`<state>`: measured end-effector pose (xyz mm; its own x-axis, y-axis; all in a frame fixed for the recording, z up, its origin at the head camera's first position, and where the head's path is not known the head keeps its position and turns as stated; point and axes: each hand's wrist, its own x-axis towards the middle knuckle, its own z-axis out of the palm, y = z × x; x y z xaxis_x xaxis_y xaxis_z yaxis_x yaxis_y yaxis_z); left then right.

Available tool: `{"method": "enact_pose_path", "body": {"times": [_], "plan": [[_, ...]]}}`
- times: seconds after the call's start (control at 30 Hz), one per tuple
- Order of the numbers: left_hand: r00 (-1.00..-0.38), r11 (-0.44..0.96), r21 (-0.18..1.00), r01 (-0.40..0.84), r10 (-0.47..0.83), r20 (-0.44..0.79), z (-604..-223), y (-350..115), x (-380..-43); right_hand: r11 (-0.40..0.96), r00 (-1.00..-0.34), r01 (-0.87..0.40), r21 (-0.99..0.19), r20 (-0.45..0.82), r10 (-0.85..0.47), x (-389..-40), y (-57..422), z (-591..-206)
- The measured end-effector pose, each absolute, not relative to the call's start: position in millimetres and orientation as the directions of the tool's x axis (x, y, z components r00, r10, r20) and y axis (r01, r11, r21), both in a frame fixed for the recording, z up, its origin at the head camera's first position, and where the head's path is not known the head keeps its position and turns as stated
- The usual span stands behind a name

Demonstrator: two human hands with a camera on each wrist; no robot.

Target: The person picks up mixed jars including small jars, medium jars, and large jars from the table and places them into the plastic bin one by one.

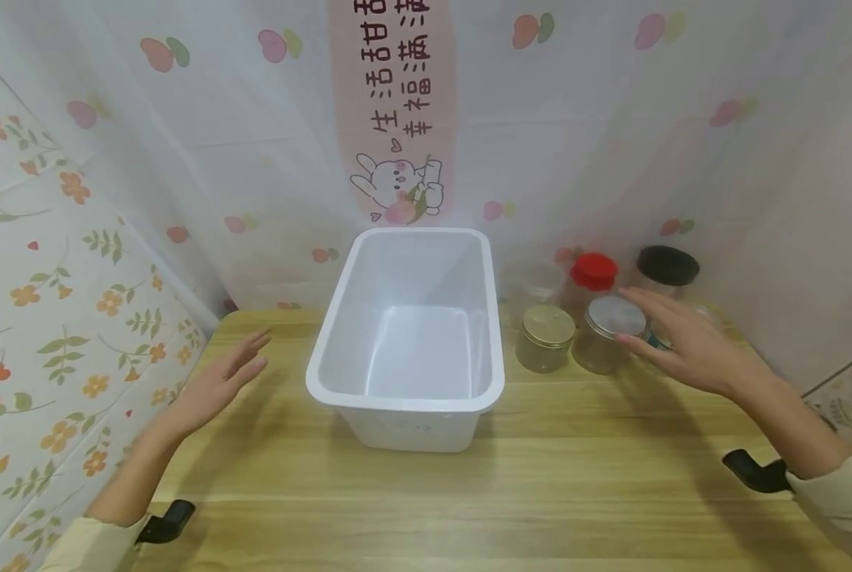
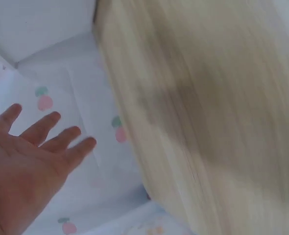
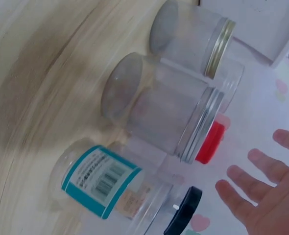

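Note:
My right hand [image 1: 697, 349] hovers beside a clear jar with a silver lid [image 1: 614, 316], its fingers spread and gripping nothing. In the right wrist view the fingertips stay apart from the silver-lidded jar [image 3: 169, 110]. Left of it stands a jar with a gold lid [image 1: 547, 338]. Behind are a jar with a red lid [image 1: 594, 272] and one with a black lid [image 1: 667, 266]. A teal-and-white label [image 3: 103, 181] shows on a clear jar. My left hand [image 1: 214, 385] holds nothing above the table's left side, fingers extended, as the left wrist view also shows.
A deep white plastic tub [image 1: 414, 403] stands on the wooden table [image 1: 426, 508] between the hands. A further clear container [image 1: 543, 280] is behind the gold-lidded jar. Printed curtains [image 1: 254, 159] hang along the back and left edges.

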<state>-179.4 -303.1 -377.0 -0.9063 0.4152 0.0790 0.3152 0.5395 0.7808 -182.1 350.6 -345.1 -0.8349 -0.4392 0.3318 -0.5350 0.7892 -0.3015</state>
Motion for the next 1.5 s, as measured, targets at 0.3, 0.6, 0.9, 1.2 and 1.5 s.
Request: {"method": "enact_pose_path", "body": {"times": [0.3, 0.6, 0.9, 1.2, 1.5], "plan": [[-0.883, 0.258, 0.92, 0.294, 0.442, 0.157, -361, -264, -179, 0.747, -0.837, -0.53, -0.401, 0.389, -0.385, -183, 333, -348], [-0.806, 0.157, 0.918, 0.365, 0.546, 0.227, -363, -235, -183, 0.687, -0.894, -0.444, -0.575, 0.331, -0.301, -176, 307, -359], [-0.797, 0.21, 0.894, 0.396, 0.561, 0.222, -367, -231, -184, 0.645, -0.901, -0.432, -0.63, 0.333, -0.278, -174, 287, -373], [-0.784, 0.201, 0.894, 0.4, 0.58, 0.221, -370, -230, -186, 0.679, -0.897, -0.43, -0.595, 0.367, -0.247, -177, 271, -390], [-0.765, 0.178, 0.893, 0.413, 0.6, 0.234, -371, -229, -187, 0.702, -0.921, -0.367, -0.611, 0.345, -0.182, -184, 257, -401]]}}
